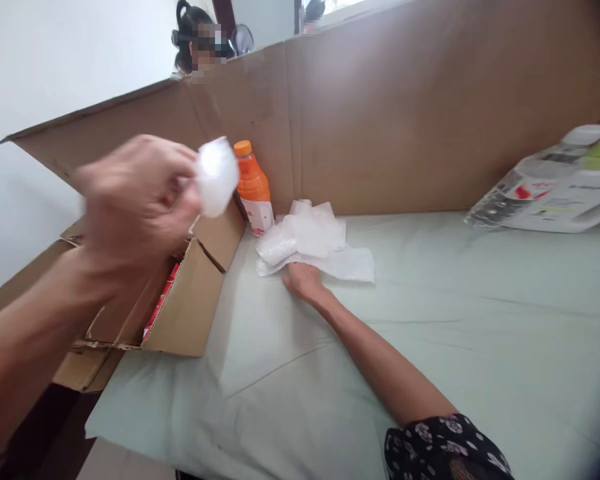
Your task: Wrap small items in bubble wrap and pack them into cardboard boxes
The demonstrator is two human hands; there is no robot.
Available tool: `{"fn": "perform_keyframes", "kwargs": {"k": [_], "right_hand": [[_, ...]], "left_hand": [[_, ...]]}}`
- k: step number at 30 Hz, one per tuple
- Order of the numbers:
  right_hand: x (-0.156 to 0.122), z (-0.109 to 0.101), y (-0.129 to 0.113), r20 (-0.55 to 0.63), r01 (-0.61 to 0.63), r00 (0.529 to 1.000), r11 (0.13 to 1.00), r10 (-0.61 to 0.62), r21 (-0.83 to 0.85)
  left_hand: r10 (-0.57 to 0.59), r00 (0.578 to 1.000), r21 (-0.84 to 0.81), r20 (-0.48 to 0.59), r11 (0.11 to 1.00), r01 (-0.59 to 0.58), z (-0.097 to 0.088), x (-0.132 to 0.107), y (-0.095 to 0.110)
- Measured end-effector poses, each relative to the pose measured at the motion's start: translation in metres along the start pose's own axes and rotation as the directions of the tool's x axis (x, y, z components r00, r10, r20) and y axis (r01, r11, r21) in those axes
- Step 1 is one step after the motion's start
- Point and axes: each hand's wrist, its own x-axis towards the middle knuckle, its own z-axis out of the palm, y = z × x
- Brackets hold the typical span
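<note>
Left grip (135,200) pinches a white bubble-wrap wad (216,177) above the cardboard box (190,313), right grip (303,280) touches the wrap sheets (310,240) on the worktop (430,320) by the orange bottle (253,187), clasping or not I cannot tell; a light, steady pinch seems best

1 head-worn view looks forward and down, close over the cloth-covered table (455,320) toward the cardboard wall (405,120).
</note>
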Motion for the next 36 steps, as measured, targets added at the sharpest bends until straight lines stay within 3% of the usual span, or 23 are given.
{"fn": "perform_keyframes", "kwargs": {"k": [1,2,5,9,12,14,16,19,22,24,27,31,36], "right_hand": [[-0.01,-0.003,-0.003,0.022,0.042,0.999,0.999,-0.042,-0.006],[-0.02,-0.006,-0.004,0.043,0.091,0.995,0.996,-0.091,-0.004],[-0.051,-0.014,0.001,0.09,0.218,0.971,0.975,-0.22,0.032],[-0.085,-0.016,0.032,0.039,0.266,0.962,0.957,-0.271,0.113],[-0.105,-0.012,0.07,-0.075,0.241,0.97,0.958,-0.232,0.158],[-0.113,-0.01,0.094,-0.157,0.211,0.969,0.968,-0.189,0.137],[-0.116,-0.009,0.112,-0.243,0.191,0.956,0.977,-0.164,0.093],[-0.107,-0.005,0.119,-0.305,0.194,0.935,0.981,-0.182,0.009],[-0.087,0.0,0.107,-0.271,0.179,0.944,0.982,-0.189,-0.063],[-0.07,0.003,0.096,-0.234,0.164,0.955,0.981,-0.185,-0.106],[-0.041,0.006,0.087,-0.196,0.165,0.959,0.967,-0.203,-0.194],[0.001,0.003,0.086,-0.177,0.198,0.951,0.94,-0.253,-0.279],[0.022,-0.011,0.086,-0.178,0.187,0.953,0.94,-0.244,-0.287]], "left_hand": [[0.144,0.989,0.051,-0.011,0.988,-0.144,0.018,0.011,0.023],[0.216,0.976,0.089,0.005,0.972,-0.216,0.038,0.022,0.041],[0.23,0.955,0.155,0.189,0.953,-0.26,0.105,0.042,0.065],[0.177,0.889,0.146,0.422,0.955,-0.259,0.193,0.029,0.05],[0.161,0.798,0.104,0.581,0.958,-0.269,0.235,0.007,0.03],[0.148,0.755,0.083,0.639,0.962,-0.259,0.246,0.001,0.019],[0.125,0.74,0.079,0.661,0.969,-0.233,0.246,0.005,0.011],[0.056,0.753,0.105,0.655,0.981,-0.165,0.239,0.026,0.01],[-0.024,0.781,0.127,0.625,0.989,-0.071,0.235,0.036,0.022],[-0.064,0.801,0.12,0.596,0.993,-0.01,0.239,0.025,0.033],[-0.125,0.818,0.112,0.561,0.991,0.075,0.252,-0.011,0.047],[-0.191,0.813,0.11,0.551,0.982,0.156,0.277,-0.053,0.044],[-0.233,0.827,0.09,0.512,0.972,0.218,0.297,-0.048,0.032]]}}
